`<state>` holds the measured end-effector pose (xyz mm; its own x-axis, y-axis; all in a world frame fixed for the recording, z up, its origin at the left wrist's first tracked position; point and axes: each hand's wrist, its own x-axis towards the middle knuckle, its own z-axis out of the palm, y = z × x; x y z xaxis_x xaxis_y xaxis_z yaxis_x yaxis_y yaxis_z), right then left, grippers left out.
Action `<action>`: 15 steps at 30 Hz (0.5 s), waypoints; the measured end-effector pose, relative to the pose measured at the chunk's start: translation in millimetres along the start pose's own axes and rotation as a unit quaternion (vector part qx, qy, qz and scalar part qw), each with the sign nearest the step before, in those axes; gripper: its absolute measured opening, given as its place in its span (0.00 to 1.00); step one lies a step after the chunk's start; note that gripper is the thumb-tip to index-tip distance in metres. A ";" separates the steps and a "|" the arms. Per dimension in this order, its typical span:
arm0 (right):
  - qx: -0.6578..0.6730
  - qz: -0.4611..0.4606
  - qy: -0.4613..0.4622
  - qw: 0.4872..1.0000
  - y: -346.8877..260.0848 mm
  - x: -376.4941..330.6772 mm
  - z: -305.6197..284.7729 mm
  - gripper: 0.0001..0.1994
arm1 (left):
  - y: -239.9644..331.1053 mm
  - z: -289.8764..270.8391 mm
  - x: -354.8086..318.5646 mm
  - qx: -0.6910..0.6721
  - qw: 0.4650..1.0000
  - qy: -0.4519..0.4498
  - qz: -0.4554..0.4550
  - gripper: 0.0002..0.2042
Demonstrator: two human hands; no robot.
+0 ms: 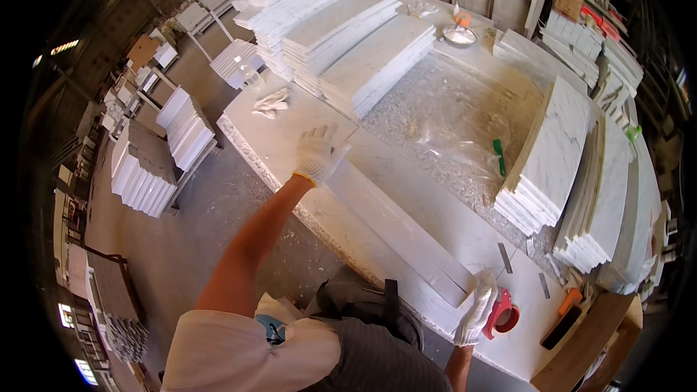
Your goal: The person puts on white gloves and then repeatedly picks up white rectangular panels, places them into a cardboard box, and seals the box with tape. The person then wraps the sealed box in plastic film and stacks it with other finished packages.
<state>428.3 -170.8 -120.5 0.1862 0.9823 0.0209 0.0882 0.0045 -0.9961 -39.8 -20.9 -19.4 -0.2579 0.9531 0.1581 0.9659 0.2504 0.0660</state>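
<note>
Long white marble strips lie along the near edge of the stone-topped table, at a slant between my hands. My left hand, in a white knit glove, rests at their far left end with fingers spread and slightly blurred. At the near right end, my gloved right hand is closed against the strips, fingers together along their end; its fingertips are partly hidden. Just right of that hand sits a red tape dispenser. A crumpled pair of white gloves lies beyond my left hand.
Stacked marble slabs stand at the table's far side, with more slabs on the right. Clear plastic film and a green-handled tool lie between them. A metal bowl sits at the back. A cardboard box stands lower right.
</note>
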 end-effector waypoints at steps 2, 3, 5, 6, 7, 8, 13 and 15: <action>-0.009 0.010 0.003 1.000 -19.4 6.1 32.5 0.25 | -30.4 -8.2 8.0 -0.121 0.979 -0.099 -0.132 0.33; 0.024 0.022 -0.004 0.999 -22.3 7.6 43.6 0.25 | -58.9 13.3 5.3 -0.239 0.954 -0.109 -0.142 0.34; 0.068 0.039 0.007 0.997 -15.3 12.2 46.2 0.23 | -91.7 43.0 6.3 -0.431 0.869 -0.197 -0.141 0.35; 0.071 0.042 0.023 0.996 -5.3 14.7 43.1 0.22 | -83.7 39.3 6.2 -0.494 0.821 -0.229 -0.176 0.33; 0.077 0.047 0.027 0.996 -0.4 15.9 43.5 0.21 | -92.6 44.4 8.7 -0.530 0.773 -0.286 -0.201 0.32; 0.095 0.070 0.035 0.992 -8.3 16.0 45.3 0.20 | -94.4 40.4 8.3 -0.556 0.743 -0.326 -0.179 0.33; 0.279 0.234 0.087 0.927 -12.2 17.1 35.2 0.28 | -73.2 4.4 19.5 -0.492 0.753 -0.400 -0.175 0.40; 0.316 0.224 0.071 0.919 -27.1 20.1 44.5 0.28 | -92.2 10.3 24.5 -0.486 0.760 -0.417 -0.110 0.41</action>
<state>386.2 -142.9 -96.9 0.1955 0.8776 -0.4377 -0.6057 -0.2430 -0.7577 -135.0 -18.9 -31.7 0.0853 0.7835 -0.6155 0.3223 0.5628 0.7612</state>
